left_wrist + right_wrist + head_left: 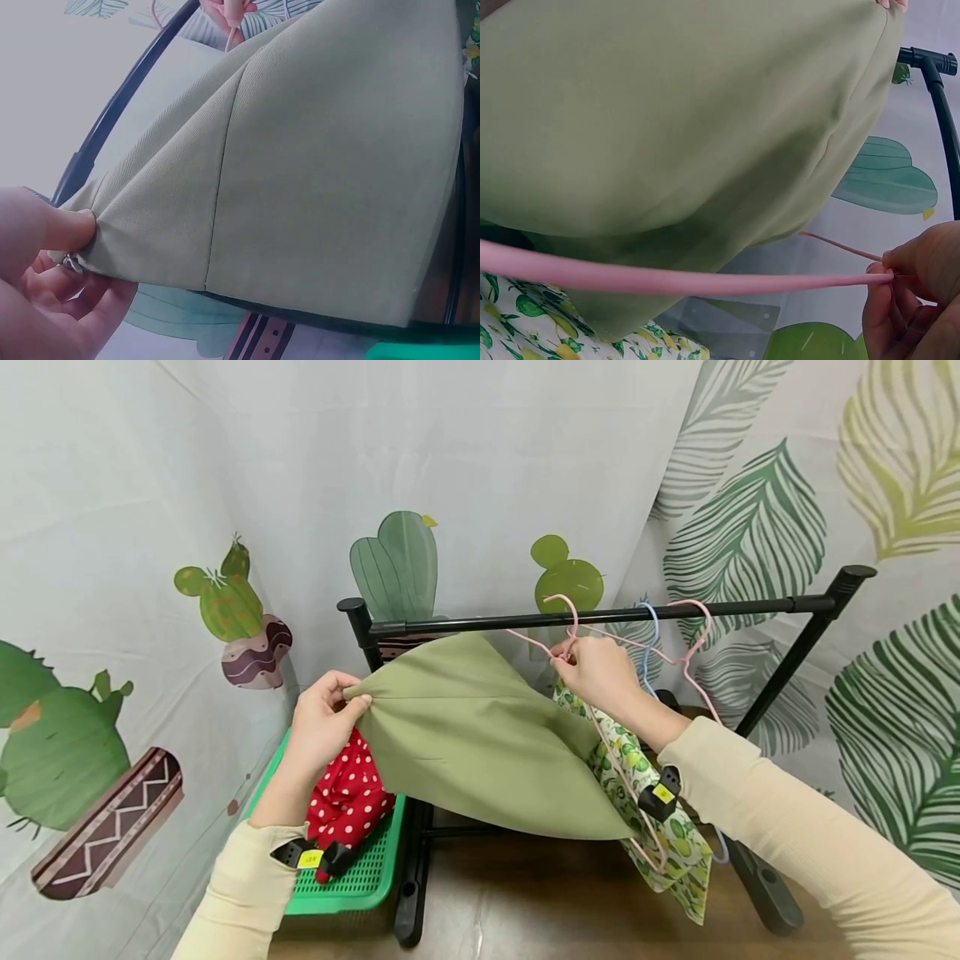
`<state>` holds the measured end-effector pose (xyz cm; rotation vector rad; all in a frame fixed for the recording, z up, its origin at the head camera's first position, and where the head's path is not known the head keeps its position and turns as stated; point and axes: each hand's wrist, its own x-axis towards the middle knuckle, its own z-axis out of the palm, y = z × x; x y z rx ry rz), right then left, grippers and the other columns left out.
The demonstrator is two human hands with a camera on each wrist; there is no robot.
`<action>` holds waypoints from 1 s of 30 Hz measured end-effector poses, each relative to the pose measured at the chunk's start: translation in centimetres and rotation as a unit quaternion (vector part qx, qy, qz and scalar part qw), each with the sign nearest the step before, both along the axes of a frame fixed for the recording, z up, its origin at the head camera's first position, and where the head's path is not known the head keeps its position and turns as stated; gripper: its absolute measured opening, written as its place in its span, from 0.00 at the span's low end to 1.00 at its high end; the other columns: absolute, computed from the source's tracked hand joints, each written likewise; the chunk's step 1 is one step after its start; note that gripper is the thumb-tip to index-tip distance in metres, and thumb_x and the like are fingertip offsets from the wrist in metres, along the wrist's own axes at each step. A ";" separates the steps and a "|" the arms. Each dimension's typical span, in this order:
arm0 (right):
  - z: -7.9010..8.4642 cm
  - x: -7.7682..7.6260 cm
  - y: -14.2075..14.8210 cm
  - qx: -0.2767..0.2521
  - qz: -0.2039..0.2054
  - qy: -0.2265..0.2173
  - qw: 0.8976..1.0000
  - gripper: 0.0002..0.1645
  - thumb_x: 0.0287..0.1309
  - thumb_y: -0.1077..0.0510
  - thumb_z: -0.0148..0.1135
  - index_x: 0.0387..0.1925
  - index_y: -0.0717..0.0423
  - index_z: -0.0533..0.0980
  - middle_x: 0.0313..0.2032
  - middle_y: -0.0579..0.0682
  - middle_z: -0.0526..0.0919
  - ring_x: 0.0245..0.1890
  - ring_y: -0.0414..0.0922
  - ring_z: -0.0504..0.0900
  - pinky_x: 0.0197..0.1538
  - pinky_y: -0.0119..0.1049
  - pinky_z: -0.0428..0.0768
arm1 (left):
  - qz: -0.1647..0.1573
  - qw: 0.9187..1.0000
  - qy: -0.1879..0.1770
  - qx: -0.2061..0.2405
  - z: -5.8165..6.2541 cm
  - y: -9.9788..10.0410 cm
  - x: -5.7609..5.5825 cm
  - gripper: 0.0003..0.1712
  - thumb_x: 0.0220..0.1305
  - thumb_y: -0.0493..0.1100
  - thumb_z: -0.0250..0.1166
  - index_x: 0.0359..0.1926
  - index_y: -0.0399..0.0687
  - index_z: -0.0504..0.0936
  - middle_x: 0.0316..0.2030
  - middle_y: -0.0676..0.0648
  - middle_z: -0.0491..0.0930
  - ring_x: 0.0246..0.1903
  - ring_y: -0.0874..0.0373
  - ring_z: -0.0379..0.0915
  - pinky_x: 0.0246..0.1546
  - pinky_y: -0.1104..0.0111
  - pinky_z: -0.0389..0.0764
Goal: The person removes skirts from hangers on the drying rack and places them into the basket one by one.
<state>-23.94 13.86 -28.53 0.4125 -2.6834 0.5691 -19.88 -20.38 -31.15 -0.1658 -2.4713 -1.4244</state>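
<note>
A plain olive-green skirt (pixel 480 735) with a stitched dart is stretched between my hands. My left hand (pixel 322 718) pinches its upper left corner between thumb and fingers. In the left wrist view, a small metal fastener (pixel 73 262) shows by those fingertips. My right hand (pixel 600 668) grips a pink hanger (pixel 570 610) just under its hook, close to the rail. One long side of this hanger runs down past the skirt, and its lower corner shows beneath the skirt's right end. The skirt hides much of the hanger, so I cannot tell how they join.
A black clothes rack rail (pixel 480 621) crosses in front of me. Another pink hanger (pixel 701 635) and a blue hanger (pixel 651 643) hang on its right part. Lemon-print cloth (pixel 682 835) hangs there too. Lower left, a green basket (pixel 386 877) holds a red polka-dot cloth (pixel 348 793).
</note>
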 end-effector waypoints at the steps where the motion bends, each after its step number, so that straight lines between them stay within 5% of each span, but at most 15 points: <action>1: 0.0 0.0 0.0 0.000 0.001 0.000 1.000 0.11 0.57 0.54 0.59 0.30 0.54 0.84 0.23 0.52 0.84 0.09 0.40 0.59 0.13 0.31 0.54 | 0.001 1.000 0.003 -0.001 0.1 -0.1 0.0 0.08 0.62 0.39 0.60 0.41 0.41 0.75 0.32 0.48 0.81 0.28 0.63 0.71 0.28 0.75 0.74; 15: -0.1 -0.1 0.0 0.000 0.000 0.006 1.000 0.11 0.56 0.54 0.59 0.32 0.53 0.84 0.22 0.51 0.83 0.09 0.40 0.60 0.14 0.32 0.56 | 0.022 1.000 0.002 -0.016 1.2 -1.4 0.5 0.08 0.61 0.38 0.61 0.40 0.39 0.76 0.32 0.49 0.81 0.27 0.65 0.73 0.27 0.74 0.76; 21: -0.1 -0.2 0.1 -0.004 -0.007 -0.010 1.000 0.11 0.57 0.54 0.58 0.34 0.53 0.84 0.15 0.48 0.77 0.09 0.40 0.58 0.13 0.31 0.54 | 0.029 0.999 -0.009 -0.023 1.6 -1.8 0.7 0.09 0.61 0.39 0.61 0.41 0.38 0.76 0.33 0.48 0.81 0.27 0.68 0.74 0.28 0.75 0.76; 30: -0.3 -0.3 0.3 0.005 -0.001 -0.004 1.000 0.11 0.57 0.55 0.58 0.36 0.53 0.84 0.11 0.47 0.74 0.08 0.39 0.58 0.13 0.31 0.54 | 0.073 0.997 -0.008 -0.006 2.2 -2.2 1.0 0.11 0.61 0.41 0.61 0.41 0.39 0.76 0.28 0.60 0.79 0.28 0.67 0.74 0.29 0.77 0.75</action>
